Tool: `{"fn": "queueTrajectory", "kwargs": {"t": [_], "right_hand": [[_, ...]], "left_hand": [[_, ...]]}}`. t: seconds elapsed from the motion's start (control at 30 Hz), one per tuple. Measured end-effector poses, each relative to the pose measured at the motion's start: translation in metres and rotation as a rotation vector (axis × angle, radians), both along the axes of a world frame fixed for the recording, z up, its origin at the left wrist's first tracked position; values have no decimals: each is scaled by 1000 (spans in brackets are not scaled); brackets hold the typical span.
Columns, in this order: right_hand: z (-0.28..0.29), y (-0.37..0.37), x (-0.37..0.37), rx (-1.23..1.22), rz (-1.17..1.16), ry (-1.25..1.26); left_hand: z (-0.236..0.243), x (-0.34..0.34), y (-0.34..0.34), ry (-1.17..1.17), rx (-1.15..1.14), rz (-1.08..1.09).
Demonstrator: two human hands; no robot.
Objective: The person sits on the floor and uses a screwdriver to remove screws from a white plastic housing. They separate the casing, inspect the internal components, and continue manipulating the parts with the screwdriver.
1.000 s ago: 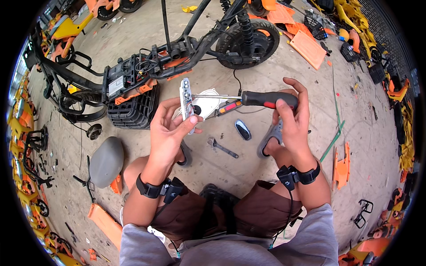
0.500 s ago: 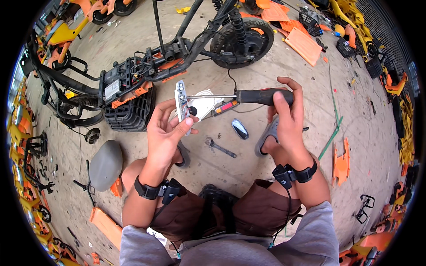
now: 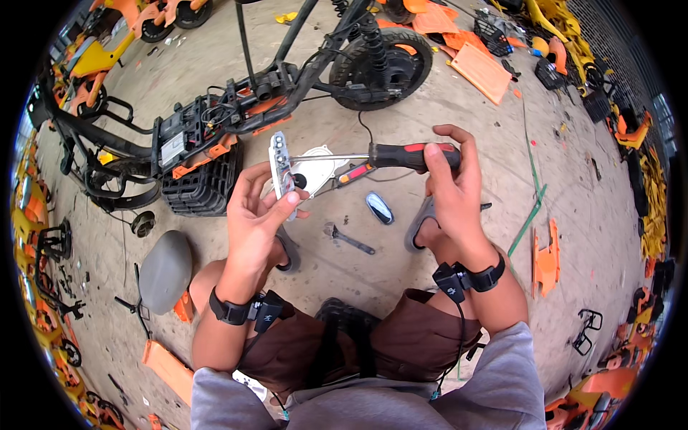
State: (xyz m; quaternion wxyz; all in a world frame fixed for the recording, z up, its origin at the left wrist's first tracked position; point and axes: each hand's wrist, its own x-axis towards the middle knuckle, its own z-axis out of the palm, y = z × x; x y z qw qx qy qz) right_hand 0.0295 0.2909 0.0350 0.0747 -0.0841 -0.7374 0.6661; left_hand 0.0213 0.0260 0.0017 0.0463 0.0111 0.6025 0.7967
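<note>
The right hand [image 3: 453, 188] grips the screwdriver [image 3: 401, 155], which points to 9 o'clock, roughly crosswise to the silvery strip [image 3: 279, 163] pinched in the left hand [image 3: 256, 208], its long axis near 12-to-6 o'clock; whether they touch is unclear.

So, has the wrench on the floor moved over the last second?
No. The wrench lies in the same spot relative to the shiny oval piece beside it; both slide left together in the picture, so the view shifted instead.
</note>
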Motion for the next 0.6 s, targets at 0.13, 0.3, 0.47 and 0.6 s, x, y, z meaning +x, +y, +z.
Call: {"fn": "queueTrajectory", "kwargs": {"t": [0.13,0.3,0.47,0.6], "right_hand": [[-20,-2,-3,-51,73,254],[-21,-11,-6,-49,57,165],[-26,-13,-8,-143,73,193],[-20,-3,-3,-49,45,172]], "left_hand": [[-2,2,-1,-6,-11,28],[-4,1,-7,-13,-90,61],[-5,-1,-7,-6,-33,74],[-3,-2,0,-11,-52,59]]}}
